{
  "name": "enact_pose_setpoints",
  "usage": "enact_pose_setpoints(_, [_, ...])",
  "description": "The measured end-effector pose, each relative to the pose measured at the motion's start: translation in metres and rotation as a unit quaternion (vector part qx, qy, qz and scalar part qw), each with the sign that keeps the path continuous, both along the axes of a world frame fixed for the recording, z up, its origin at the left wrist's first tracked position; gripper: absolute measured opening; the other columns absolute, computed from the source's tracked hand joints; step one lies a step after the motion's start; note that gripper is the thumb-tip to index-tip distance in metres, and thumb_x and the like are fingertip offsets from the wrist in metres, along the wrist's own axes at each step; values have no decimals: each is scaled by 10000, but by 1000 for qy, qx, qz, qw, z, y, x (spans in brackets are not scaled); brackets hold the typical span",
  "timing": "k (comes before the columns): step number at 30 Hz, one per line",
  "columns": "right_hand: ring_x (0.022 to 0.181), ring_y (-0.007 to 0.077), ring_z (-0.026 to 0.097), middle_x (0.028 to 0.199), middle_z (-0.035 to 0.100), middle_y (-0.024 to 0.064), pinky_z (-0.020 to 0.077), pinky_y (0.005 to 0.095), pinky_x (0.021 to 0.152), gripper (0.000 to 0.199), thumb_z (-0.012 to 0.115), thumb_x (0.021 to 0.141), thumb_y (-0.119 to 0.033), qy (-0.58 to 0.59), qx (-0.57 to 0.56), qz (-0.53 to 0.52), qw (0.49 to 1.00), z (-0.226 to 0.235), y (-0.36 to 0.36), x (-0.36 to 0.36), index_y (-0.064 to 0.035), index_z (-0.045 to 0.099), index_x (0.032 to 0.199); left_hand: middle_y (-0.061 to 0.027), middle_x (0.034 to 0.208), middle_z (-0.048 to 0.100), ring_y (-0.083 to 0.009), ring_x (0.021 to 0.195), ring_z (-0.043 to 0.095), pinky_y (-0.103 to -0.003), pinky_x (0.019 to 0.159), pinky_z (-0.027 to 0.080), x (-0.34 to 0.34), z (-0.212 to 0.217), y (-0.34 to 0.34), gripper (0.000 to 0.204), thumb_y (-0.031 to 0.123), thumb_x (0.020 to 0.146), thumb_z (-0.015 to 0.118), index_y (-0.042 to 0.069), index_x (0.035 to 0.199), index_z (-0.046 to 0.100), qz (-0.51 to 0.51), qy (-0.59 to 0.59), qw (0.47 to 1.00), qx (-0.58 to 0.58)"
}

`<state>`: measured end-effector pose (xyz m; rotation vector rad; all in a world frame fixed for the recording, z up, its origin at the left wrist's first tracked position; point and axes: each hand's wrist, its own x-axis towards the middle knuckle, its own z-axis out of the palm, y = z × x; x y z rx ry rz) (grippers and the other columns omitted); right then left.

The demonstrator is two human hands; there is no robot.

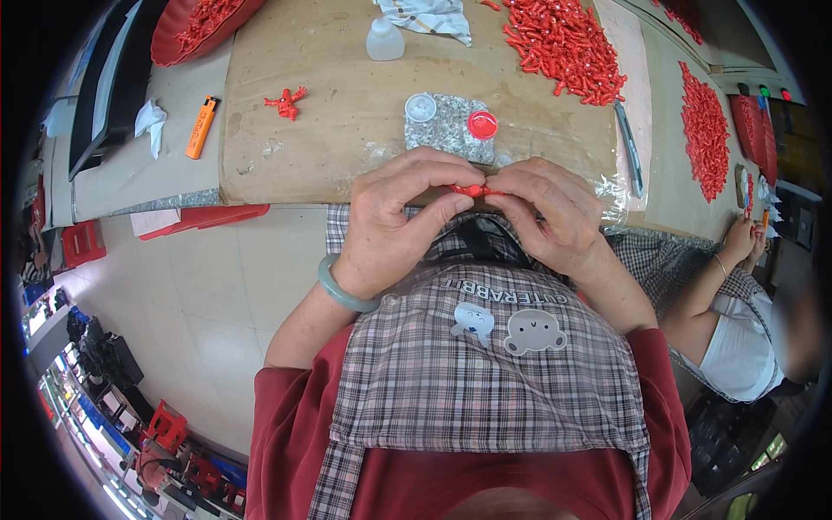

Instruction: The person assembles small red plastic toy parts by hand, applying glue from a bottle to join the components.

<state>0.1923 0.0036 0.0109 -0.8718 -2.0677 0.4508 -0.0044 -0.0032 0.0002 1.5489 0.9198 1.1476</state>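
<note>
A small red plastic piece [472, 189] is pinched between the fingertips of the left hand [399, 217] and the right hand [550, 212], both closed on it, just above the near edge of the desk [347, 113]. Its long axis lies left to right. A pile of red pieces [568, 43] is heaped farther back on the desk.

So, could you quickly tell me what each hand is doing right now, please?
Left hand: closed, pinching one end of the small red part.
Right hand: closed, pinching the other end of the same part.
</note>
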Motion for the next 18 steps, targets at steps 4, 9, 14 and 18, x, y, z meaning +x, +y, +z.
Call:
enact_pose_setpoints(4, [669,246,658,787,662,111,530,313,576,178,745,730,4,23,-12,-2,1000,-3,-1,0,10,644,876,-119,944,691,-215,853,679,-292,739,552,1,-1,0,176,-38,776,688,1,947,696,-1,3,1000,5])
enact_pose_setpoints(9, [662,245,659,780,662,111,528,310,575,176,743,733,4,24,-17,-7,1000,-3,-2,-1,7,641,876,-120,925,695,-224,839,680,-296,727,554,4,1,-1,174,-41,763,694,-1,932,694,16,26,999,37])
enact_pose_setpoints(14, [656,242,660,772,663,110,524,305,566,174,745,734,9,34,-37,-36,998,-4,-7,-3,0,645,876,-118,910,698,-227,811,685,-290,704,556,6,1,-2,180,-51,745,700,2,917,692,39,59,993,95])
enact_pose_setpoints(18, [657,242,660,775,664,109,524,305,562,180,751,729,10,53,-30,-36,997,-8,-8,-4,5,643,873,-116,915,700,-223,810,688,-288,700,557,6,1,-2,179,-59,744,699,3,912,693,39,51,992,105])
